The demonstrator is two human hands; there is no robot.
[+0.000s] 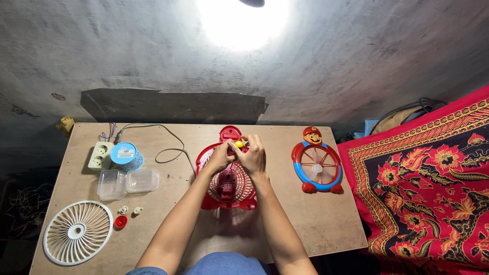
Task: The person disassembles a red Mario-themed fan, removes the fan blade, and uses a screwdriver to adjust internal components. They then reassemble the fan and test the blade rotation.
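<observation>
— Okay, hands? 
— Left hand (220, 157) and right hand (251, 155), fingers pinched on a small yellow part (239, 144) atop the red fan housing (227, 186), mid-table (316, 224). 
— Risk? 
— Part could slip and roll off; the grip looks tiny.

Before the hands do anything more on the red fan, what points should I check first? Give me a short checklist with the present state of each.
1. Both hands on the work: left hand and right hand meet at the top of the red fan housing. Ok.
2. Housing lies flat on the wooden table. Ok.
3. Small yellow part at the fingertips is held securely. Cannot tell.
4. Loose small pieces: red cap and two white knobs lie together, away from the edge. Ok.
5. White grille reaches the table's left edge. Not ok.
6. Grey cable is apart from the hands. Ok.
</observation>
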